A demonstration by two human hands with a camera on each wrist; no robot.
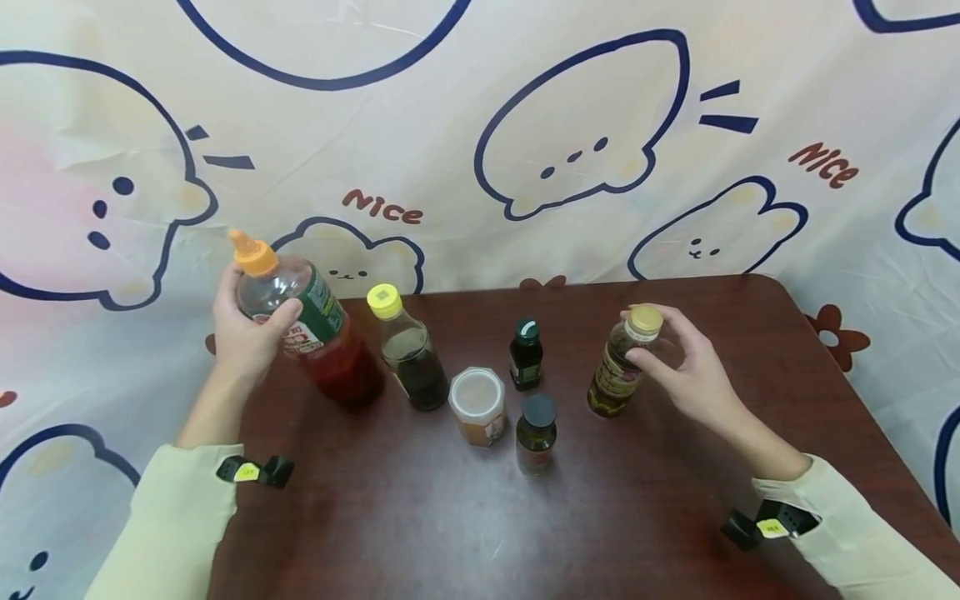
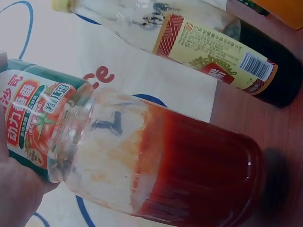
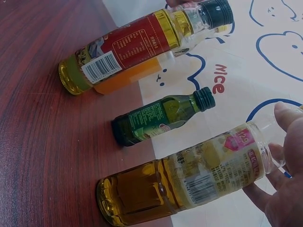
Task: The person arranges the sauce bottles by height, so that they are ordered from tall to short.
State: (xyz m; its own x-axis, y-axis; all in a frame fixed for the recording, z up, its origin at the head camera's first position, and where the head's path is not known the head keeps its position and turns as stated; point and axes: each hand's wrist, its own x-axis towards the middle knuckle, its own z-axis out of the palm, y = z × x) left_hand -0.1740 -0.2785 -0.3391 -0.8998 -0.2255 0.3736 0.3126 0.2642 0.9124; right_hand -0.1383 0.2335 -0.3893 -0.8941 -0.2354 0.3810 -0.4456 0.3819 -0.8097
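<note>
On the left, my left hand (image 1: 251, 329) grips a large clear ketchup bottle (image 1: 330, 350) round its upper part. That bottle has an orange nozzle cap and a green label, with red sauce in its lower half (image 2: 203, 170). My right hand (image 1: 697, 367) holds a glass bottle of amber liquid (image 1: 618, 367) near its neck, below the yellow cap, thumb on one side and fingers on the other. Its pale label (image 3: 218, 165) shows in the right wrist view. Both bottles' bases are at or close to the tabletop; contact is hard to tell.
Between the hands stand a yellow-capped bottle of dark liquid (image 1: 412, 358), a white-lidded jar (image 1: 477, 406), a small green bottle (image 1: 527, 357) and a dark-capped oil bottle (image 1: 536, 435). The brown table (image 1: 420, 533) meets a printed cloth (image 1: 450, 167) at the back.
</note>
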